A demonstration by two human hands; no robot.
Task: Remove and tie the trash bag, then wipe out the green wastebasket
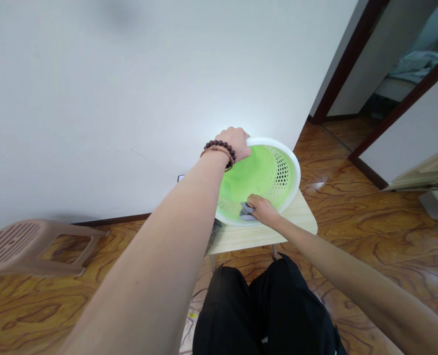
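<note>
A round green perforated basket (278, 172) with a white rim stands tilted toward me on a small light wooden table (300, 217). My left hand (235, 142), with a dark bead bracelet on its wrist, is closed over the far left part of the basket's rim. My right hand (261, 208) rests at the near rim with its fingers closed on a small grey cloth (246, 211) pressed against the basket's inner wall.
A white wall rises just behind the table. A brown plastic stool (37, 246) stands on the wooden floor at the left. A dark-framed doorway (385, 84) opens at the upper right. My black trousers (266, 310) fill the bottom middle.
</note>
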